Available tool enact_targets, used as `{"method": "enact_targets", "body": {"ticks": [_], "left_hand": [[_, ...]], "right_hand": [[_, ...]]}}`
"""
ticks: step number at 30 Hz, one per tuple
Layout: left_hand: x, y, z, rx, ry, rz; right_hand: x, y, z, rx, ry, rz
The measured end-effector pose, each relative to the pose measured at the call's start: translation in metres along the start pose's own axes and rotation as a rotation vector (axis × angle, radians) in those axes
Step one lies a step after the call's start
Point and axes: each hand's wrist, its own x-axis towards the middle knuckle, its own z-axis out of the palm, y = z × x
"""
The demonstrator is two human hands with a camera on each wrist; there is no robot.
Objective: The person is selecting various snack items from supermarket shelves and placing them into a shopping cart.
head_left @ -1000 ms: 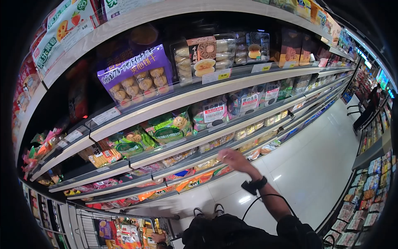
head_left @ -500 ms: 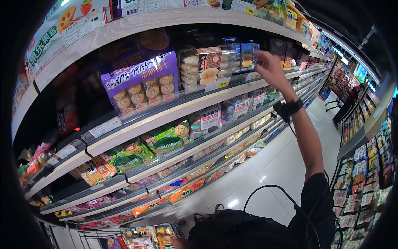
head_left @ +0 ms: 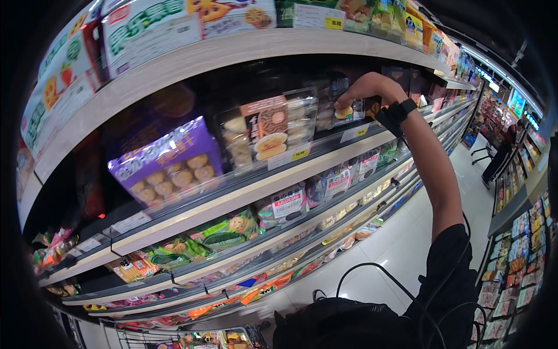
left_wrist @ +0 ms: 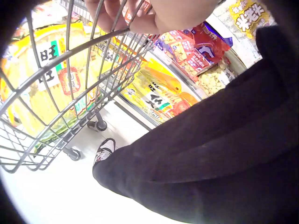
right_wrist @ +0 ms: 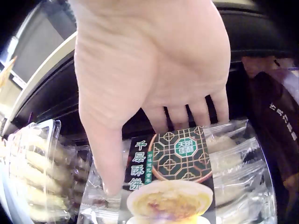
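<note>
In the right wrist view, my right hand [right_wrist: 154, 60] holds a clear pack of pastries [right_wrist: 233, 186] with a dark green patterned label [right_wrist: 180, 154]. The thumb lies against its front and the other fingers reach behind its top edge. The head view has this hand [head_left: 375, 87] at the dark-labelled pack [head_left: 344, 111] on the upper shelf. In the left wrist view, my left hand [left_wrist: 161, 16] curls at the wire rim of a shopping cart [left_wrist: 74, 56], its fingertips partly behind the wires. A yellow snack bag [left_wrist: 37, 88] lies inside the cart.
A purple biscuit pack [head_left: 168, 163] and a brown-labelled pastry pack [head_left: 268, 131] stand left on the same shelf [head_left: 232, 192]. Bagged snacks fill lower shelves. A cable [head_left: 372, 264] hangs by my right arm. Another person [head_left: 503, 151] stands down the aisle.
My right hand has risen from above the floor to the upper shelf and now has hold of the dark-labelled pack. The left hand has dropped out of the head view.
</note>
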Motion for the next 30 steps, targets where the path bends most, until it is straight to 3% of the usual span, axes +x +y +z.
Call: {"method": "enact_targets", "body": {"ticks": [1,2,3,4,5,10,16,18,20,24,25,27,28,29,30], "left_hand": [[0.003,-0.007,0.008,-0.049,-0.044,0.05],[0.005,-0.012,0.015,-0.098,-0.09,0.098],[0.006,-0.01,0.018,-0.089,-0.085,0.088],[0.007,-0.008,0.021,-0.019,0.019,0.01],[0.008,-0.005,0.025,0.049,0.121,-0.065],[0.013,-0.016,0.036,-0.023,-0.114,0.054],[0.007,-0.007,0.046,-0.171,0.15,0.173],[0.002,0.017,0.026,-0.302,0.122,0.134],[0.003,0.015,0.032,-0.284,0.139,0.207],[0.001,0.02,0.041,-0.309,0.194,0.154],[0.003,0.019,0.046,-0.267,0.077,0.002],[0.004,0.014,0.044,-0.321,0.05,0.06],[0.005,0.015,0.042,-0.374,0.023,0.119],[0.001,0.03,0.032,-0.175,-0.026,-0.016],[0.001,0.025,0.034,-0.175,-0.033,-0.018]], "right_hand": [[-0.005,-0.026,-0.02,-0.063,-0.296,0.322],[-0.001,-0.014,-0.016,-0.053,-0.302,0.315],[0.003,-0.003,-0.012,-0.12,-0.251,0.172],[0.007,0.008,-0.008,-0.187,-0.198,0.029],[0.011,0.015,-0.004,-0.242,-0.175,0.01],[-0.018,-0.01,-0.024,-0.313,-0.206,0.058],[-0.026,-0.013,-0.032,-0.263,-0.247,0.064],[-0.028,-0.009,-0.029,-0.229,-0.237,0.065],[-0.025,0.005,-0.021,-0.15,-0.107,-0.158],[-0.027,0.01,-0.019,-0.215,-0.124,-0.179],[-0.031,0.011,-0.019,-0.186,-0.05,-0.244],[-0.038,0.016,-0.016,-0.161,0.023,-0.31],[-0.042,0.021,-0.013,-0.196,0.198,-0.386],[-0.047,0.022,-0.012,-0.23,0.371,-0.46],[-0.052,0.022,-0.016,-0.233,0.364,-0.46]]}}
